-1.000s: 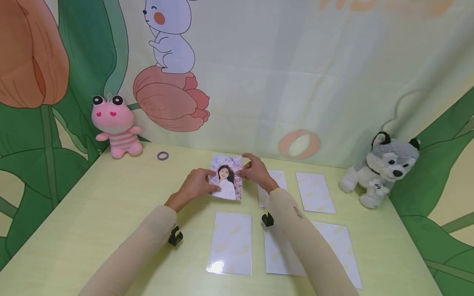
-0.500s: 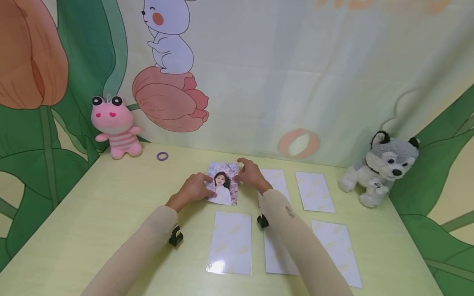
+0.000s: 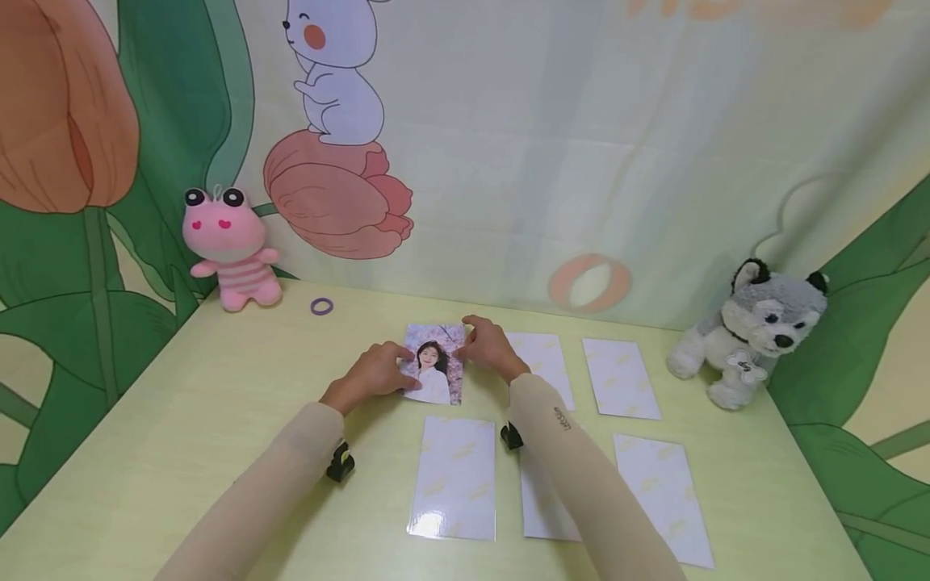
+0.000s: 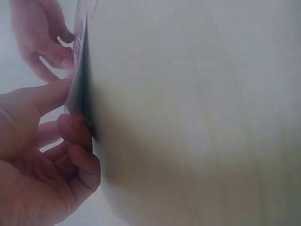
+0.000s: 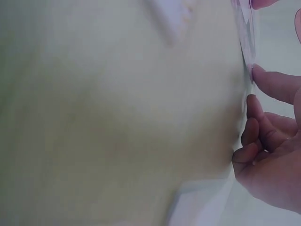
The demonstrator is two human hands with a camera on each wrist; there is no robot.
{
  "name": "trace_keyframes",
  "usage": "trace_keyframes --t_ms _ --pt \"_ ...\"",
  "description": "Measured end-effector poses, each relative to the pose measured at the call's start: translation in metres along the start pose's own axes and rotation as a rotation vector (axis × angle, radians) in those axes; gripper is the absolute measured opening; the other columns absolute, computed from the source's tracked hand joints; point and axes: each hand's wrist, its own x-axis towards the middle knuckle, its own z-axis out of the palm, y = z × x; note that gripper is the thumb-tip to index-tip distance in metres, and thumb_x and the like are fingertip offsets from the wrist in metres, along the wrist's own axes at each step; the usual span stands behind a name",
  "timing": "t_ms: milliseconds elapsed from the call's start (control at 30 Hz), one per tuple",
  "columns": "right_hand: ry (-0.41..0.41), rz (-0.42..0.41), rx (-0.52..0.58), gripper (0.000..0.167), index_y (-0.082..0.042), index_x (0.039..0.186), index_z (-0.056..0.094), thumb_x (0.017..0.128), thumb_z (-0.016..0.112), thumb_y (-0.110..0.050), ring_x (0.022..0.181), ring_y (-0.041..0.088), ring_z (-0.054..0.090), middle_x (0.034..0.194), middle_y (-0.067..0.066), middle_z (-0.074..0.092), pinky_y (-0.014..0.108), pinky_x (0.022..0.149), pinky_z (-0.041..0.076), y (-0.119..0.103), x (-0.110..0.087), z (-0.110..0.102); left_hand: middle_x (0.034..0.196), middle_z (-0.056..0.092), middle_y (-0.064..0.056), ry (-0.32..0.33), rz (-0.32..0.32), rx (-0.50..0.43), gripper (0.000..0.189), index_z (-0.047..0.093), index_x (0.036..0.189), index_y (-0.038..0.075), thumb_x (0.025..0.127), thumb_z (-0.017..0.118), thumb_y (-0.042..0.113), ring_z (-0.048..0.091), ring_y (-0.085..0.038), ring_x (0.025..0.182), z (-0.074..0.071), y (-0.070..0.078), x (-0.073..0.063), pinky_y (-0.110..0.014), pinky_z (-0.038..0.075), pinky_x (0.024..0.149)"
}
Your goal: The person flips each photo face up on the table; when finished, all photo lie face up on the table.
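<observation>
A portrait photo print (image 3: 434,386) with a pink blossom background is at the back middle of the table, picture side up. At its left edge my left hand (image 3: 372,371) pinches it, thumb on top and fingertips beneath. In the left wrist view, the near edge of the photo (image 4: 75,92) is raised off the tabletop. My right hand (image 3: 491,349) pinches the photo's right edge, the thumb on its face and the other fingers curled low by the table in the right wrist view. Whether the whole print is off the table I cannot tell.
Several white cards with faint yellow marks lie about, one in front (image 3: 456,476), one at back right (image 3: 621,378); the right sleeve partly covers others. A purple ring (image 3: 322,307), a pink plush frog (image 3: 232,250) and a plush husky (image 3: 759,331) are near the back.
Both hands have brought the photo a little nearer and to the left, and lower toward the tabletop. The cards and plush toys have stayed put.
</observation>
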Motion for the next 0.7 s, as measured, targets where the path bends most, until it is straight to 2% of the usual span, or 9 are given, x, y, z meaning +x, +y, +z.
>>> trace_keyframes --t_ms 167,400,700 --pt "-0.012 0.023 -0.029 0.073 -0.005 0.148 0.044 0.084 0.079 -0.012 0.073 0.017 0.053 0.085 0.005 0.063 0.032 0.077 0.045 0.000 0.002 0.001 0.137 0.062 -0.019 -0.014 -0.016 0.025 0.054 0.064 0.131 0.001 0.084 0.080 0.024 0.056 -0.027 0.097 0.001 -0.001 0.003 -0.038 0.045 0.086" --pt "-0.009 0.019 -0.044 0.072 -0.002 0.147 0.045 0.084 0.079 -0.011 0.077 0.019 0.054 0.090 0.009 0.064 0.036 0.083 0.047 -0.004 0.001 0.000 0.134 0.064 -0.018 -0.027 -0.044 0.120 0.058 0.063 0.133 0.004 0.085 0.080 0.030 0.058 -0.027 0.090 0.001 0.004 0.004 -0.040 0.048 0.083" --pt "0.039 0.009 -0.060 0.064 0.000 0.144 0.047 0.089 0.074 -0.016 0.077 0.019 0.055 0.093 0.012 0.065 0.033 0.075 0.047 0.000 -0.004 -0.009 0.133 0.065 -0.015 -0.007 -0.054 0.198 0.059 0.063 0.134 0.010 0.085 0.079 0.037 0.064 -0.035 0.111 0.002 0.003 0.001 -0.051 0.051 0.091"
